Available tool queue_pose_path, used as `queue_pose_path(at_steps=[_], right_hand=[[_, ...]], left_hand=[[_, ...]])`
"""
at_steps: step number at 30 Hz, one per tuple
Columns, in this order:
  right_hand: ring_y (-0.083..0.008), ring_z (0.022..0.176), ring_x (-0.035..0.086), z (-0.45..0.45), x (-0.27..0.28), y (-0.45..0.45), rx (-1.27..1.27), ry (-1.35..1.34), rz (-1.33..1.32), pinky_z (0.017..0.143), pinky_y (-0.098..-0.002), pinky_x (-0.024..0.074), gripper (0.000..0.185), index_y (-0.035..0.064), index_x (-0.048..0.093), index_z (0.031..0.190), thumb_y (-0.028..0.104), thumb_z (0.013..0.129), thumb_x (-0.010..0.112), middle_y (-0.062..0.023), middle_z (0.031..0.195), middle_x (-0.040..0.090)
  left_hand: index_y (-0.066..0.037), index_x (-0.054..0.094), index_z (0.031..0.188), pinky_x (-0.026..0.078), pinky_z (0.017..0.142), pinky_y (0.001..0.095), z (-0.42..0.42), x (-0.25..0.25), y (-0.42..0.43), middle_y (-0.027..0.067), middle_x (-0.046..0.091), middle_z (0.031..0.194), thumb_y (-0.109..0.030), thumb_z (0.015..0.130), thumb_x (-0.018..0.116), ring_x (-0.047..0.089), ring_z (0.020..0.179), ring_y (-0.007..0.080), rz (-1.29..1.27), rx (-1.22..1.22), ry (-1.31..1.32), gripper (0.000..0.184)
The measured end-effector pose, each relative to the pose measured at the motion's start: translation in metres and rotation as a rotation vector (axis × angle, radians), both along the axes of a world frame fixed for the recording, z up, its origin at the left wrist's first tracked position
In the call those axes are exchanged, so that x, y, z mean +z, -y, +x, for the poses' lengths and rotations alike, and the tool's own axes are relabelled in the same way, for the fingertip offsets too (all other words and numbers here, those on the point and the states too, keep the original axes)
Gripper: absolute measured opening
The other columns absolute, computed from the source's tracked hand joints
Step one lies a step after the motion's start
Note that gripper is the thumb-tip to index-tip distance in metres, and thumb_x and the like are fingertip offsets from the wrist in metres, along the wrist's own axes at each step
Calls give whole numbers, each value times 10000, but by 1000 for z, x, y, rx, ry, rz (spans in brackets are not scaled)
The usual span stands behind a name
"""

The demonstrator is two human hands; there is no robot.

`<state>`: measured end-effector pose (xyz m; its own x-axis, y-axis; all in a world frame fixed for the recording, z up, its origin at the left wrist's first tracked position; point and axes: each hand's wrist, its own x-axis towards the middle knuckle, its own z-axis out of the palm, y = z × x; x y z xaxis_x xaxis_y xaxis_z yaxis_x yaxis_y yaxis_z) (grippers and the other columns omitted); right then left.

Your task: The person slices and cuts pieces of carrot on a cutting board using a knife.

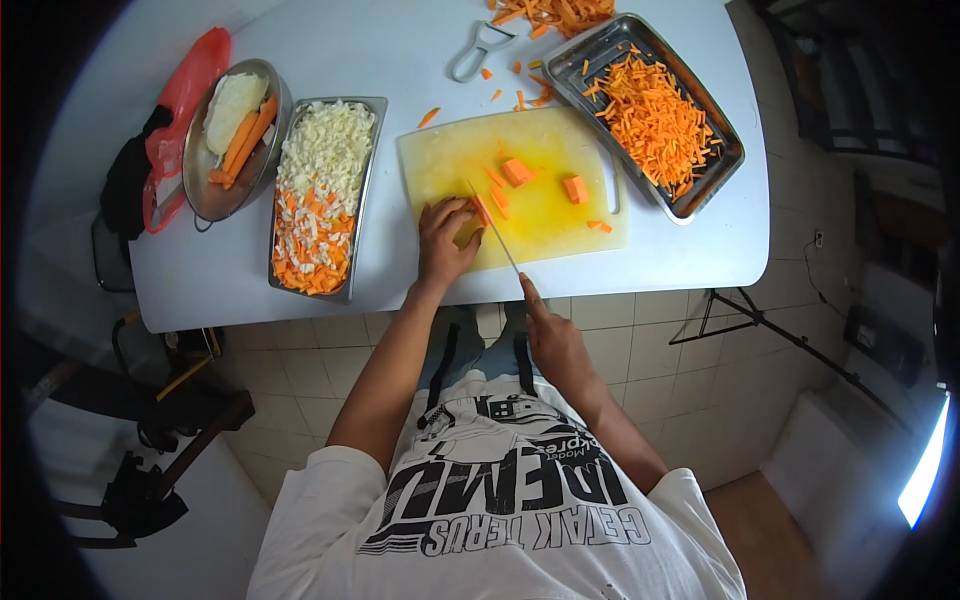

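Observation:
My right hand [556, 345] is closed around the handle of a knife [506, 243], its index finger laid along the top. The blade points away from me over a pale, yellow-stained cutting board [430, 150]. Beside the blade, on its left, my left hand [447, 238] presses a carrot piece [482, 210] to the board with bent fingers. Thin carrot slices [499, 200] lie just right of the blade. Farther right on the board are two carrot chunks, one [517, 172] near the middle and another [574, 189] toward the handle slot.
A metal tray [737, 150] of carrot sticks overlaps the board's right corner. On the left stand a tray [378, 120] of chopped white and orange vegetables and a metal bowl [205, 205] with whole carrots. A peeler [482, 50] lies near carrot peelings [560, 12]. The table edge [600, 292] is close to me.

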<state>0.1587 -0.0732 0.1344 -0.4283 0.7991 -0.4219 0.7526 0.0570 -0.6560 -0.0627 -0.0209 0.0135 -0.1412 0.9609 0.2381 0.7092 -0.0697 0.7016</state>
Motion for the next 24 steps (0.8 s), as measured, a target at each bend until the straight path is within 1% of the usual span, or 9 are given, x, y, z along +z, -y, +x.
queue_pose_path(at_steps=[2,3,6,8,9,11,12,17,24], right_hand=[[-400,549,595,1,-7,5,-14,0,30,544,-533,476,642,198,238,1522,79,942,487,-217,648,594],[-410,554,596,0,-7,4,-15,26,28,546,-532,476,645,195,246,1519,78,937,498,-223,644,596],[-424,560,599,0,-6,6,-20,70,20,545,-526,477,654,197,262,1513,75,925,521,-230,640,600],[-414,556,602,1,-11,7,-31,47,37,534,-518,481,659,211,263,1513,72,924,523,-222,647,601],[-401,553,602,2,-11,6,-16,77,31,531,-508,488,668,230,257,1515,69,922,520,-208,651,591],[-376,547,602,4,-9,4,3,140,16,524,-487,502,688,266,246,1520,62,920,513,-180,660,573],[-370,544,602,5,-8,2,3,139,28,521,-482,504,694,267,247,1520,60,916,517,-176,655,568],[-345,528,602,6,-5,0,33,188,46,507,-456,511,720,280,247,1521,51,902,535,-160,643,553],[-354,539,603,13,-4,-7,44,154,29,514,-470,508,717,290,250,1518,57,904,538,-173,664,565]], left_hand=[[-43,650,1100,314,1078,500,-3,4,-5,135,588,1247,-191,882,629,502,1218,331,78,51,138,264],[-10,558,1238,296,1087,497,-4,14,-15,189,500,1346,-207,924,549,422,1276,369,76,92,116,371],[-23,411,1373,241,1102,549,11,8,-70,196,347,1476,-265,943,523,301,1362,382,122,326,111,507],[-23,304,1431,169,1100,629,23,8,-98,204,195,1547,-326,963,477,199,1409,396,-144,317,-99,583],[-17,308,1428,117,1087,681,27,1,-102,204,166,1560,-357,975,437,177,1424,396,-236,307,-131,581],[-16,307,1429,113,1092,679,28,-13,-106,201,164,1560,-358,975,436,168,1426,397,-309,343,-141,583],[-15,307,1430,111,1094,679,31,-13,-108,200,163,1560,-358,975,435,164,1427,398,-346,357,-147,583],[-19,305,1432,120,1096,671,30,-13,-108,198,185,1552,-368,978,421,164,1431,379,-348,351,-176,584],[-24,311,1433,135,1090,673,32,-15,-107,184,198,1552,-354,980,412,180,1426,376,-340,357,-198,569]])
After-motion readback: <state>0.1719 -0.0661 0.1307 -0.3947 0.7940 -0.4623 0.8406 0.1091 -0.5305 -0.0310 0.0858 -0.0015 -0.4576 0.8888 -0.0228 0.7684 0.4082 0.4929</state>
